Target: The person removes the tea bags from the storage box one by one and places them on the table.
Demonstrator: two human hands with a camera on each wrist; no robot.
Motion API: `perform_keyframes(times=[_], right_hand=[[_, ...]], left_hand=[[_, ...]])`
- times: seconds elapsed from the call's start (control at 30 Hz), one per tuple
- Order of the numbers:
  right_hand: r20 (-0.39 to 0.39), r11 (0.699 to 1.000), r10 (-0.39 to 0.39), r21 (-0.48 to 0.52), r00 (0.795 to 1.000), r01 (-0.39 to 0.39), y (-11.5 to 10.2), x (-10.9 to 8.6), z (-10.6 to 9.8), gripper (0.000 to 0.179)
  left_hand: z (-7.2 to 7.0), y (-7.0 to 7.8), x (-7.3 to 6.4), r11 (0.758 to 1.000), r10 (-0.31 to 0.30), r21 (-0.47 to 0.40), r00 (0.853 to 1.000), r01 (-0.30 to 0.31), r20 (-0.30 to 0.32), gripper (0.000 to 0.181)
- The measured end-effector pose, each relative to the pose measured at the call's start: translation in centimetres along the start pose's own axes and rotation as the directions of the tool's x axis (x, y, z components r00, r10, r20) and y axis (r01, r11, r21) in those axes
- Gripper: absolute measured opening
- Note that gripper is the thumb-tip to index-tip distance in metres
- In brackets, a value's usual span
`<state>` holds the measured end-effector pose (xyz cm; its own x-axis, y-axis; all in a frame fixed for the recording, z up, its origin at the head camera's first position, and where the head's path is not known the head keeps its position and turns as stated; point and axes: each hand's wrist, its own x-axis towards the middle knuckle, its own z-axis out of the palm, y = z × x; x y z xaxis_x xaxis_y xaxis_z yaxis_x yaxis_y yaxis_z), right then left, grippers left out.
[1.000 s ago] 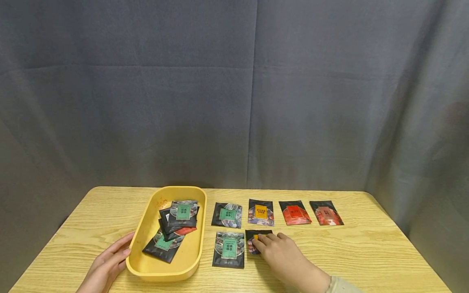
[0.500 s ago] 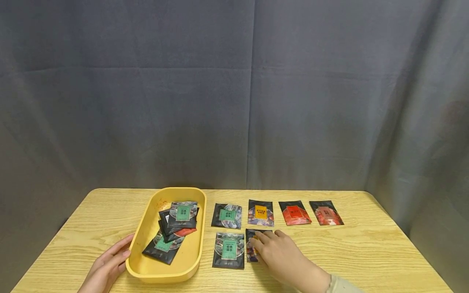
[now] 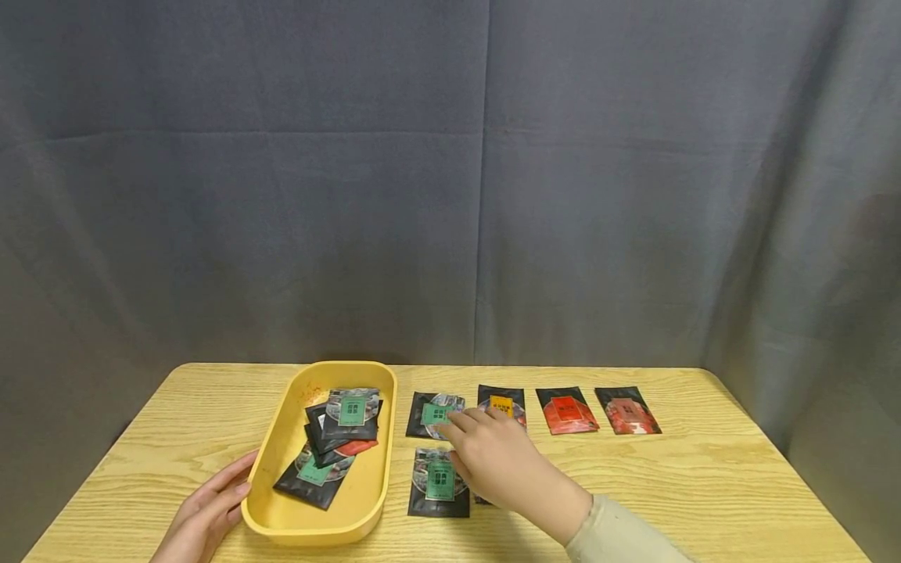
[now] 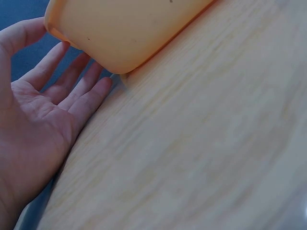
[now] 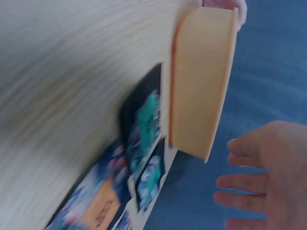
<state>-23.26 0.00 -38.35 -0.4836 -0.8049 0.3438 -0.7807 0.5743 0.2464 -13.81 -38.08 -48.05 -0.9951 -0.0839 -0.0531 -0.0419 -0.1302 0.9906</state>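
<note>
My left hand (image 3: 206, 508) touches the near left corner of a yellow plastic tray (image 3: 320, 537). In the left wrist view the fingers of that hand (image 4: 45, 110) lie spread along the tray's outer wall. Several dark sachets with coloured labels are heaped in the tray, a green-labelled sachet (image 3: 354, 413) on top. My right hand (image 3: 496, 461) hovers over the sachets on the table, holding nothing, its fingers loosely extended. It partly covers an orange-labelled sachet (image 3: 501, 397) and nearly hides another below. To its left lie two green-labelled sachets, one nearer (image 3: 438, 500) and one farther (image 3: 422, 414).
A red-labelled sachet (image 3: 566, 409) and a pinkish-red-labelled sachet (image 3: 628, 410) continue the back row to the right. All lie flat on a wood-grain table (image 3: 711, 477). Behind the table's far edge hangs a grey curtain (image 3: 450, 195).
My right hand slid the near orange-labelled sachet towards me, beside the near green one, then let go, rose and moved left. The left hand and tray have stayed put.
</note>
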Motion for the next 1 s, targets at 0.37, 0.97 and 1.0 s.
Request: perform_keyframes(times=[0.37, 0.97, 1.0], right_hand=[[0.017, 1.000, -0.008, 0.021, 1.000, 0.007, -2.0, 4.9, -0.4, 0.032], [0.073, 0.997, -0.058, 0.049, 0.996, 0.055, -3.4, 10.3, 1.3, 0.029], [0.080, 0.997, -0.059, 0.046, 0.995, 0.056, -3.5, 10.5, 1.5, 0.029]], left_hand=[[0.0, 0.2, 0.0, 1.000, -0.022, 0.018, 0.999, 0.023, -0.025, 0.025], [0.0, -0.2, 0.0, 0.999, 0.045, -0.008, 0.999, -0.045, 0.020, 0.031], [0.0, -0.2, 0.0, 0.999, 0.043, -0.007, 0.999, -0.043, 0.017, 0.031]])
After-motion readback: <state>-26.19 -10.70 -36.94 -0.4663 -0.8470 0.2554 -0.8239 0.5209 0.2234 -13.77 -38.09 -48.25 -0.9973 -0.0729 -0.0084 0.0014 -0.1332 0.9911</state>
